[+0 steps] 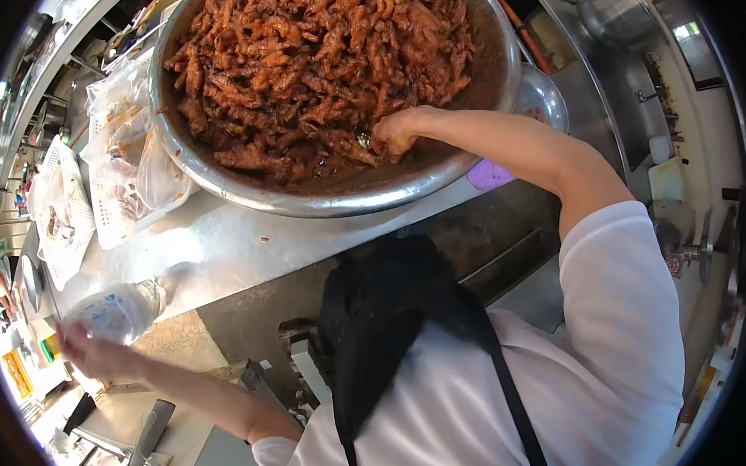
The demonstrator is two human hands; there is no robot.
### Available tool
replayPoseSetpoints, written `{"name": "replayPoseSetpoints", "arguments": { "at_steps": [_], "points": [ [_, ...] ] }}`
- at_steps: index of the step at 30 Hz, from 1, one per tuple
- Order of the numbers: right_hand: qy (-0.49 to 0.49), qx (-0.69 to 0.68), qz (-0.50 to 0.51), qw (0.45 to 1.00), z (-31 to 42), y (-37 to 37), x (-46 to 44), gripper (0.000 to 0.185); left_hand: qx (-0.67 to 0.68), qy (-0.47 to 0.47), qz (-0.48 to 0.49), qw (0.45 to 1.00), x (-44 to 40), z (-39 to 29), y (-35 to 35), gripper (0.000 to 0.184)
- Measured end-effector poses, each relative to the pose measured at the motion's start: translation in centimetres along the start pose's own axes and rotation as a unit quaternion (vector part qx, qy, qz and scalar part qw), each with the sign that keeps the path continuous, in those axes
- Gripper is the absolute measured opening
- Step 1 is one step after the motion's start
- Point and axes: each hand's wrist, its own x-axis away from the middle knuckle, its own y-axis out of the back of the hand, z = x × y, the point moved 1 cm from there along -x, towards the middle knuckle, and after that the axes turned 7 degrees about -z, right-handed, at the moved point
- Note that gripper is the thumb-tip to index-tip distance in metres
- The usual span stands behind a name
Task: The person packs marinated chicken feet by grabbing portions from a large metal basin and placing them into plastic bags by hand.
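A wide metal bowl (308, 205) heaped with glossy, red-brown sauced chicken feet (314, 55) fills the top of the view. My right hand (396, 134) reaches into its near right side, fingers curled down among the pieces. The fingertips are hidden, and sauce coats the fingers. A small pale-green bit (363, 139) shows beside them. My left hand (93, 354) is far off at the lower left, smeared by motion, beside a clear plastic bag (120, 312) with blue print. Whether it holds anything cannot be made out.
Under the bowl runs a metal worktable (222, 247). Left of the bowl stand a white perforated basket (111, 230) with plastic bags and a second white basket (62, 211). A purple item (490, 176) sits below the bowl's right rim, near another metal bowl (549, 99).
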Motion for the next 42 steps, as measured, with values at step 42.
{"name": "replayPoseSetpoints", "arguments": {
  "at_steps": [42],
  "points": [
    [-0.085,0.106,0.043,0.990,-0.8,-3.5,-2.7,0.038,-0.116,0.104,0.322,0.934,17.7,12.6,-6.2,0.061]
  ]
}}
